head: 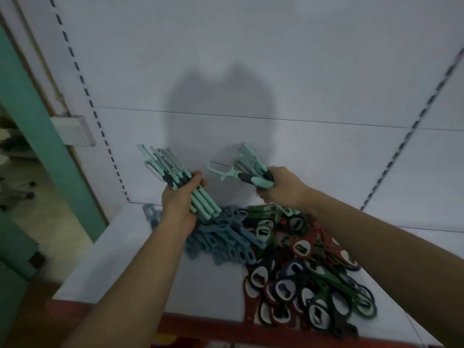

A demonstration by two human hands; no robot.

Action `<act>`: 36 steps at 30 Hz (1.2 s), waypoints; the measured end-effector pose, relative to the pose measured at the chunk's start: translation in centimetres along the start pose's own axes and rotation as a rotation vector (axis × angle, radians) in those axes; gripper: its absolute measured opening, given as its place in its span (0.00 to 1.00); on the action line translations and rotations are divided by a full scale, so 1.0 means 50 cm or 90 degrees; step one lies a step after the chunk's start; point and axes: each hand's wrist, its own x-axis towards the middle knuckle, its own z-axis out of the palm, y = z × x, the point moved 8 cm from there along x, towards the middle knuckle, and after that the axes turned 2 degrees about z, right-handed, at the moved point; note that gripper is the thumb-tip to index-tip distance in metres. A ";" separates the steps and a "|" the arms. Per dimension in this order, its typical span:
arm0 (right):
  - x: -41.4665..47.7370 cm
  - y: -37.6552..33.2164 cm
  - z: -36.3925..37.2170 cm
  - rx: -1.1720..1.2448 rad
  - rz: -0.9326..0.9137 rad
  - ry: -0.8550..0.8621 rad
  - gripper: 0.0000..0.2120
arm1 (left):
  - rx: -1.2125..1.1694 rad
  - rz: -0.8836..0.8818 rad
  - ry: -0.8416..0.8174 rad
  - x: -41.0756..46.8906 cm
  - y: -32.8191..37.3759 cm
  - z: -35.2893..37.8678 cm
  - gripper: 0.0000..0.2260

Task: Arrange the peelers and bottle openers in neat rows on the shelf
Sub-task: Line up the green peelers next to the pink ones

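Peelers (175,177) aren't in rows yet: mint-green ones with dark collars sit bunched above the bottle opener heap (301,262), left hand (179,204) clamped round most of them, right hand (280,190) gripping a smaller fan (247,169). Heap, red, green and navy, lies jumbled on the shelf (120,259) beside grey-blue peelers (221,238), so basically everything's left.

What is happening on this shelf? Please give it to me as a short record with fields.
left hand: grips a mint peeler bundle, raised above the shelf
right hand: grips a smaller peeler bunch, also raised
blue peelers: loose heap on the shelf, below the left hand
bottle openers: jumbled red, green and dark pile, right of the blue peelers, reaching the shelf's front edge
neat rows: none visible yet
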 end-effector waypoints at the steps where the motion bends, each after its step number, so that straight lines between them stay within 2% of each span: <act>1: -0.022 0.017 -0.026 0.036 0.001 0.019 0.06 | 0.004 0.005 -0.018 -0.015 -0.010 0.027 0.10; 4: -0.098 0.088 -0.119 0.088 0.025 0.067 0.08 | 0.018 -0.004 -0.082 -0.075 -0.060 0.129 0.11; 8: -0.240 0.244 -0.284 0.084 0.126 0.149 0.08 | 0.030 -0.038 -0.175 -0.189 -0.177 0.305 0.08; 10: -0.336 0.342 -0.378 0.062 0.184 0.186 0.09 | 0.037 -0.077 -0.214 -0.266 -0.264 0.404 0.07; 13: -0.497 0.490 -0.520 0.063 0.253 0.238 0.11 | 0.035 -0.152 -0.261 -0.404 -0.419 0.556 0.11; 19: -0.797 0.740 -0.777 0.069 0.339 0.364 0.08 | 0.066 -0.265 -0.355 -0.702 -0.717 0.826 0.12; 24: -0.972 0.918 -0.955 0.039 0.408 0.435 0.06 | 0.131 -0.317 -0.395 -0.870 -0.909 1.042 0.08; 27: -1.039 1.031 -1.024 0.039 0.449 0.442 0.06 | 0.231 -0.323 -0.442 -0.944 -1.031 1.149 0.10; 29: -1.065 1.115 -1.074 0.040 0.469 0.443 0.06 | 0.335 -0.300 -0.496 -0.977 -1.118 1.229 0.14; 31: -1.076 1.199 -1.126 0.039 0.480 0.451 0.06 | 0.487 -0.215 -0.578 -0.991 -1.194 1.315 0.17; 34: -1.074 1.326 -1.195 0.046 0.503 0.445 0.06 | 0.863 0.055 -0.733 -0.998 -1.292 1.442 0.21; 36: -1.069 1.399 -1.216 0.067 0.524 0.415 0.06 | 1.040 0.201 -0.770 -0.998 -1.341 1.498 0.25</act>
